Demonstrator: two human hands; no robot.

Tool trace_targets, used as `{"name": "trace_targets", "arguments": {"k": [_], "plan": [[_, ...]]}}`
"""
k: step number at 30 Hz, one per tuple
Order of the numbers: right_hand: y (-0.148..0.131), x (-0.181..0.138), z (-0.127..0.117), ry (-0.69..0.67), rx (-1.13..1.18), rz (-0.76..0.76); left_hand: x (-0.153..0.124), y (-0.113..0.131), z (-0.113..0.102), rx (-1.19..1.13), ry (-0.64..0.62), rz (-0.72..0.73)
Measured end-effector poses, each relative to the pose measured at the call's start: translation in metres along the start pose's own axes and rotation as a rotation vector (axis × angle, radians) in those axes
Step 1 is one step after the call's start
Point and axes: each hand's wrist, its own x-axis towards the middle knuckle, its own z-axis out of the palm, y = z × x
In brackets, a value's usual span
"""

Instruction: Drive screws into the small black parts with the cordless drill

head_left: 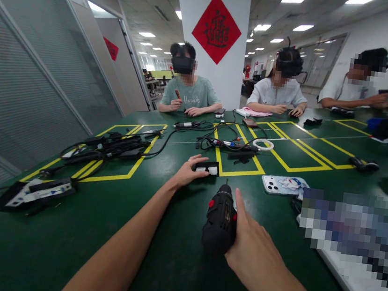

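Note:
My right hand [253, 240] is wrapped round a black cordless drill [218, 224] with red buttons. Its narrow tip points away from me over the table, and the handle is mostly hidden behind the body. Farther forward, my left hand [190, 172] spans the left end of a small black open case [214, 165], thumb in front and fingers behind. Two white pieces [213, 170] sit inside the case. A short gap separates the drill's tip from the case.
Tangled black cables [109, 147] lie at left on the green table [95, 256], with more cables [229, 145] behind the case. A phone [284, 185] and a white slab-like object [350, 282] are at right. Several people wearing headsets sit across the table.

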Motion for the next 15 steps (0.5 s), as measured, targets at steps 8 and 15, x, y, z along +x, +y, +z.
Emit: {"name": "trace_targets", "arguments": {"k": [8,15], "plan": [[-0.014,0.006,0.012,-0.114,-0.274,0.005,-0.015,0.014,-0.001,0.281,0.104,0.208],[-0.031,0.013,0.021,-0.098,-0.356,0.059,-0.012,0.015,0.009,0.403,0.080,0.319]]}}
